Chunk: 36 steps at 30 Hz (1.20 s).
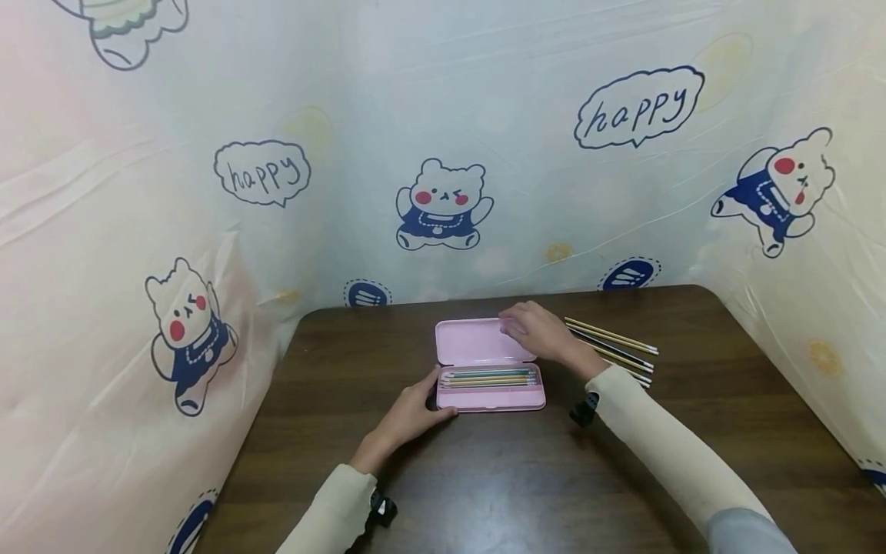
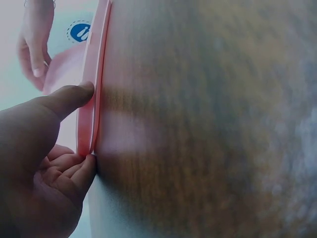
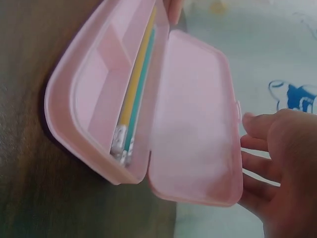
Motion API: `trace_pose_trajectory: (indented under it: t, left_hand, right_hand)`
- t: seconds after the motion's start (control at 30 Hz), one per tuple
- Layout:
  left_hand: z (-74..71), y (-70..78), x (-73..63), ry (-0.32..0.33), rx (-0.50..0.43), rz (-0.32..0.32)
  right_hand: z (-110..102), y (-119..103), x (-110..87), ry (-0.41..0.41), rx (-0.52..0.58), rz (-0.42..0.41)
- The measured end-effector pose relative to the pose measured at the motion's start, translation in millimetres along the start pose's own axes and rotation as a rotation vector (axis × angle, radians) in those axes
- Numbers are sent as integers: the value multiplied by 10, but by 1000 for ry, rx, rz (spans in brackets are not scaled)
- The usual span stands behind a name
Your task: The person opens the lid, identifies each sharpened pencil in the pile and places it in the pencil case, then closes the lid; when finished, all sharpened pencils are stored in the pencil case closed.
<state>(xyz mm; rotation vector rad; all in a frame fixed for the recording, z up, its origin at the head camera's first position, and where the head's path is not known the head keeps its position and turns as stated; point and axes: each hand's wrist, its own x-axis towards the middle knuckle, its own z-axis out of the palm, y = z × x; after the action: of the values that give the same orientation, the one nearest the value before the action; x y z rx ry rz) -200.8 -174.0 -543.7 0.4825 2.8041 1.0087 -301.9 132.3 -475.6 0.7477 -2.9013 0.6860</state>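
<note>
A pink pencil case (image 1: 489,398) stands open on the table, its hinged lid (image 3: 195,119) folded back away from the person. Several pencils (image 1: 491,377) lie side by side in its rear compartment, yellow and teal ones with white eraser ends. The left hand (image 1: 410,415) holds the case's left end, thumb against the front wall and curled fingers at the corner, as the left wrist view shows. At the lid's free edge is the right hand (image 3: 282,158), thumb by the small latch and fingers behind the edge. The narrow front compartment holds nothing that shows.
More pencils (image 1: 612,336), some yellow and some dark, lie loose on the table to the right, beyond the right forearm. A curtain (image 1: 346,177) printed with cartoon bears hangs behind the brown wooden table (image 1: 498,477). Each wrist wears a small black camera (image 1: 584,409).
</note>
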Motion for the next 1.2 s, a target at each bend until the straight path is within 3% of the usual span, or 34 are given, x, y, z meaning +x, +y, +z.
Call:
trace_pose_trajectory:
  t: [0.33, 0.6, 0.83, 0.93, 1.2]
  left_hand:
    - [1, 15, 7, -7, -38, -37]
    - [9, 3, 2, 7, -52, -45]
    - [18, -15, 11, 2, -25, -44]
    - [24, -14, 20, 1, 5, -37]
    - [19, -5, 31, -15, 17, -29]
  right_hand:
    - [-57, -281, -266, 59, 97, -91]
    - [175, -428, -481, -6, 90, -256]
    - [425, -485, -686, -187, 101, -387]
    - [519, -483, -755, -225, 77, -448]
    - [628, -453, -847, -208, 41, -483]
